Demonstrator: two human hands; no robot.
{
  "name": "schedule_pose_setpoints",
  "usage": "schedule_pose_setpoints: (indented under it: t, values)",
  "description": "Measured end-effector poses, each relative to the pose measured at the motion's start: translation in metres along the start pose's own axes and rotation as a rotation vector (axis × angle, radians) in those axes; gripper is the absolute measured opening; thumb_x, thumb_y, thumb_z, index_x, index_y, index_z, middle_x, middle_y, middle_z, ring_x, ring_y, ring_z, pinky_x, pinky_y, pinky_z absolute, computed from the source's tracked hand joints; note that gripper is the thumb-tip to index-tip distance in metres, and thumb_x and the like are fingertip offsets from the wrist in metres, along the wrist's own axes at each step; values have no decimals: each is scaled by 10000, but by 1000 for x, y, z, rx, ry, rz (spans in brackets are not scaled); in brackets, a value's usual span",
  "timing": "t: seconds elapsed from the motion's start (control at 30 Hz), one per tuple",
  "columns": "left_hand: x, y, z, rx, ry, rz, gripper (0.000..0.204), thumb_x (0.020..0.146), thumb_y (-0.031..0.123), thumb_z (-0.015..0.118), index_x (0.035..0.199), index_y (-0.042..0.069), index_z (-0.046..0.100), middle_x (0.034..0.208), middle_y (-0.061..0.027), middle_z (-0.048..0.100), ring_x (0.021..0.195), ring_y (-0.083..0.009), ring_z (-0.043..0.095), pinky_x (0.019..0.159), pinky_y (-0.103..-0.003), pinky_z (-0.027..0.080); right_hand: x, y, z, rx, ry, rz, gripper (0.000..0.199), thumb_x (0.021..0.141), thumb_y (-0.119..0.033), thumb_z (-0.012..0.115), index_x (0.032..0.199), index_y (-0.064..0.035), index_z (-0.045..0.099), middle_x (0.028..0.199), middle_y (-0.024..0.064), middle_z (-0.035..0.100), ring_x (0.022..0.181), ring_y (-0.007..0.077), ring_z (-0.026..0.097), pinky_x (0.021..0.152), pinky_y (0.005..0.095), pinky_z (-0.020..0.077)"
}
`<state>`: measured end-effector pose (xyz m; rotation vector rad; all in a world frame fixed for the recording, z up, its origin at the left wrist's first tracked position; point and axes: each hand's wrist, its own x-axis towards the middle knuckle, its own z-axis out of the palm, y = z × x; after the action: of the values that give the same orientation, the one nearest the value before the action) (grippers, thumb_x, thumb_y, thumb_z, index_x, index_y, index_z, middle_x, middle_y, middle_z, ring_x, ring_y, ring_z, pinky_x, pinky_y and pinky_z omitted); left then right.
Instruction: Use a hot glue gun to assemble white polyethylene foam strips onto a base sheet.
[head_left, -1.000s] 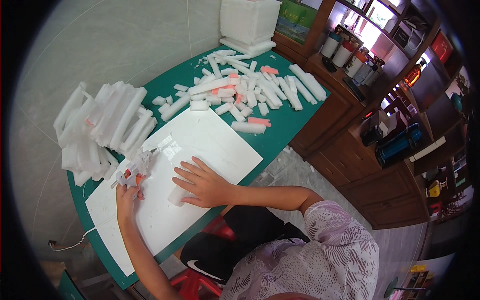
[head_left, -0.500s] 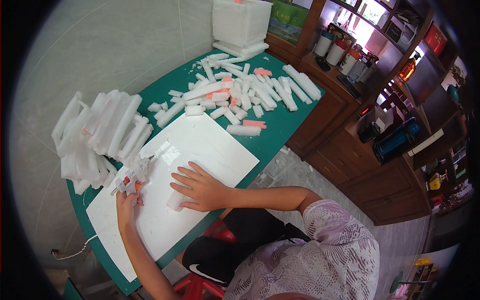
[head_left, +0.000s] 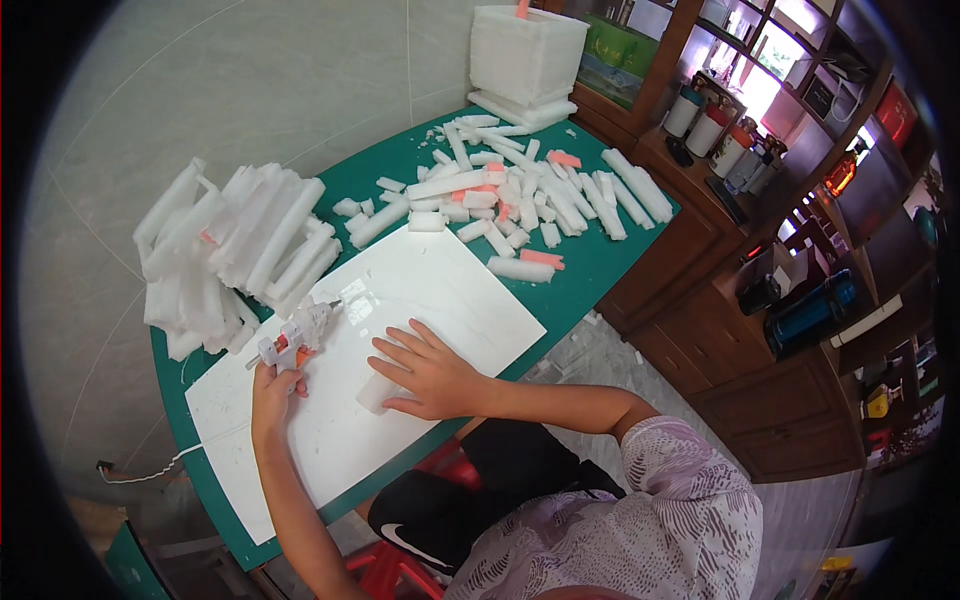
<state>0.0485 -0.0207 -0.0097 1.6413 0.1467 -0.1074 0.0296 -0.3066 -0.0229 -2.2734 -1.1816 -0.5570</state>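
In my left hand [head_left: 277, 393] is a white glue gun [head_left: 303, 334], its nozzle pointing up and right over the white board [head_left: 330, 470]. A thin white cord runs from the left side across the board toward that hand. My right hand [head_left: 440, 375] lies on the board with fingers stretched and spread. Under its palm and beside its thumb sits a short white foam block [head_left: 377, 393], partly hidden by the hand. The glue gun's tip is apart from this block, to its upper left.
A pile of long white foam strips [head_left: 235, 240] stands left on the green table [head_left: 345, 180]. Loose white and pink foam pieces [head_left: 500, 200] lie along the far side. A white foam box [head_left: 525, 55] stands behind them. Wooden cabinets [head_left: 740, 370] line the right.
The whole view has shifted, so the scene sits further right. My left hand still holds the glue gun, whose nozzle now shows more plainly. My right hand stays by the foam block.
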Motion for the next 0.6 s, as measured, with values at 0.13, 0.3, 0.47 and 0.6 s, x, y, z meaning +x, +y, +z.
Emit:
schedule_pose_setpoints:
  t: [0.13,0.3,0.47,0.6]
  values:
    - [1,-2,-2,7,10,-21,513,736,-7,480,1243,-82,454,1014,-160,625,614,-163,530,556,-302,475,0,0,0,-2,-5,-3,576,866,-419,647,1257,-7,550,1336,221,513,1274,406,449,1113,559,260]
    - [0,-1,1,-11,36,-8,488,754,10,515,1236,-64,530,702,-76,555,576,-157,520,551,-283,437,0,1,-1,0,-13,2,575,868,-414,646,1258,-3,553,1337,222,513,1275,405,448,1114,557,259]
    - [-1,0,3,-19,37,1,492,755,9,513,1240,-71,525,722,-80,566,577,-154,522,549,-279,443,-1,0,-2,-3,-28,15,574,864,-412,657,1272,-22,553,1359,207,509,1291,392,446,1117,554,259]
    - [0,-1,0,5,21,15,505,751,9,510,1249,-76,518,738,-82,573,579,-149,520,558,-279,453,-1,0,0,1,-34,26,575,861,-405,668,1289,-40,548,1382,190,501,1305,376,443,1121,549,261]
